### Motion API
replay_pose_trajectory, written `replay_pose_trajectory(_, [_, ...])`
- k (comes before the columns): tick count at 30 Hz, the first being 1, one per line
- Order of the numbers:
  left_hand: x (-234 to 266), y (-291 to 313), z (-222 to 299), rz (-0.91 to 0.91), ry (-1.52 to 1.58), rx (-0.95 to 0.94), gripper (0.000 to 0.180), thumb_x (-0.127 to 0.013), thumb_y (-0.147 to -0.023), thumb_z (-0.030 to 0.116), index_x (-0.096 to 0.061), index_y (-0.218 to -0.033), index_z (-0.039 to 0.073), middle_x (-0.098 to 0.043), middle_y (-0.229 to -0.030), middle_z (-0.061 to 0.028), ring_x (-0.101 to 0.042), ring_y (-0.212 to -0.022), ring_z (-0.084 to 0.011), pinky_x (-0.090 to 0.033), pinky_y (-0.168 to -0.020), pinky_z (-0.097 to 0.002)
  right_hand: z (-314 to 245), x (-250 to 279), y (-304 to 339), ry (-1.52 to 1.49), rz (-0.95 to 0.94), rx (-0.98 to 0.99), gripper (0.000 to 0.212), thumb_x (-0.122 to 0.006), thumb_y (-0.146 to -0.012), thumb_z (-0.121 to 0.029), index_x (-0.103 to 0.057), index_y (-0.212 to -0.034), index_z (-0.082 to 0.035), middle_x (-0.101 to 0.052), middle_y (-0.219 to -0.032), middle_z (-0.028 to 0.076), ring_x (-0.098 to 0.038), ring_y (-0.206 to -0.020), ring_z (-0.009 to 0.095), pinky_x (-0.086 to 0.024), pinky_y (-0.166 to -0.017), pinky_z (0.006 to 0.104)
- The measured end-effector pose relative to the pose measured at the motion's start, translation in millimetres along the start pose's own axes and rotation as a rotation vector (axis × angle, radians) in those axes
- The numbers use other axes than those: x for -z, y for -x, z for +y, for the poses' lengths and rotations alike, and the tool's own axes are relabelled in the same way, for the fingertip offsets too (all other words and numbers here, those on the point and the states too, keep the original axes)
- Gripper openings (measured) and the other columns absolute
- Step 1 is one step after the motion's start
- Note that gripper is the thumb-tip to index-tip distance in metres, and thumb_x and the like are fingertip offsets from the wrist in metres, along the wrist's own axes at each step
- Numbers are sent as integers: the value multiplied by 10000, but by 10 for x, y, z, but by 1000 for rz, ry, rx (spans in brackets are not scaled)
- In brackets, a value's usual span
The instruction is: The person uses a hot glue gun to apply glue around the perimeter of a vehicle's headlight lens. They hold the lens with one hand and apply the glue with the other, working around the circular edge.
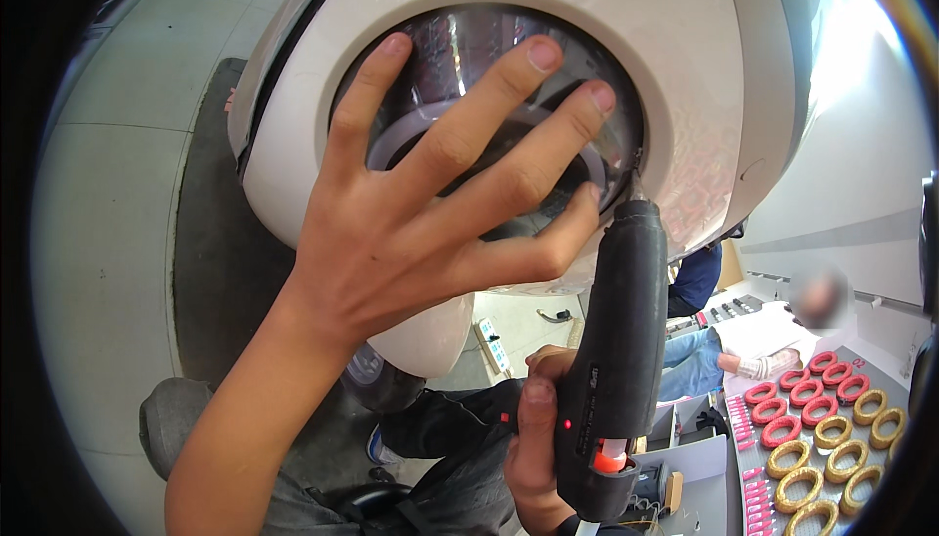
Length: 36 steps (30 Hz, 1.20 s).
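Note:
A large glossy white shell (690,76) fills the upper middle, with a round, dark, clear cover (430,57) set into its opening. Across that cover my left hand (421,203) lies with its fingers spread, pressing on the surface and gripping nothing. My right hand (536,428) is wrapped round the handle of a black hot glue gun (626,311), partly hidden behind it. The gun's nozzle meets the lower right seam between cover and shell. A small red light glows on its side, and an orange part shows near its back end.
At the lower right, a grey table (729,458) carries red rings (781,430) and gold rings (787,458) in rows. A person in a white top (768,335) is beyond it. A white power strip (492,345) lies below the shell. A dark mat (220,243) covers the floor at left.

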<state>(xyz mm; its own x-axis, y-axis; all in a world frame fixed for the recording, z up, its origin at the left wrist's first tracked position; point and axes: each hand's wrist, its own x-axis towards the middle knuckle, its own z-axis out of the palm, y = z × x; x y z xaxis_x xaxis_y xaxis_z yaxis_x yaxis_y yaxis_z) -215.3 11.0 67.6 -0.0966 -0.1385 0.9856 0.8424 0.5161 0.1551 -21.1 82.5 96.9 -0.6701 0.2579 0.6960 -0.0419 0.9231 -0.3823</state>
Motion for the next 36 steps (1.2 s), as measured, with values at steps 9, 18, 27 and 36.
replay_pose_trajectory(9, [7, 1, 2, -4, 1, 1, 389, -800, -836, 298, -573, -1145, 363, -641, -1457, 60, -558, -1400, -260, -330, -1216, -573, -177, -62, 48, 11, -6, -164, 207, -617, -992, -204, -594, -962, -1, -625, -908, 113, -569, -853, 192, -450, -845, 357])
replay_pose_trajectory(18, [6, -5, 3, -3, 3, 1, 383, -795, -844, 301, -570, -1148, 357, -641, -1459, 55, -558, -1399, -260, -319, -1218, -574, -97, -56, 71, 19, 12, -127, 195, -628, -987, -184, -610, -985, 10, -631, -912, 118, -581, -862, 200, -456, -865, 364])
replay_pose_trajectory(27, [4, 13, -27, 10, -31, -18, 383, -804, -836, 291, -575, -1136, 355, -644, -1456, 46, -561, -1397, -267, -324, -1214, -570, 99, -171, 62, 45, 64, 75, 774, -725, -955, -107, -300, -1525, 200, -745, -936, 168, -725, -857, 224, -562, -875, 352])
replay_pose_trajectory(36, [-17, -5, -31, 16, -43, -55, 325, -749, -894, 387, -572, -1164, 351, -623, -1483, 13, -547, -1411, -293, -323, -1206, -576, -59, -138, 18, -13, 19, -117, 695, -685, -959, -151, -316, -1471, 143, -718, -1114, 232, -700, -1044, 287, -498, -893, 382])
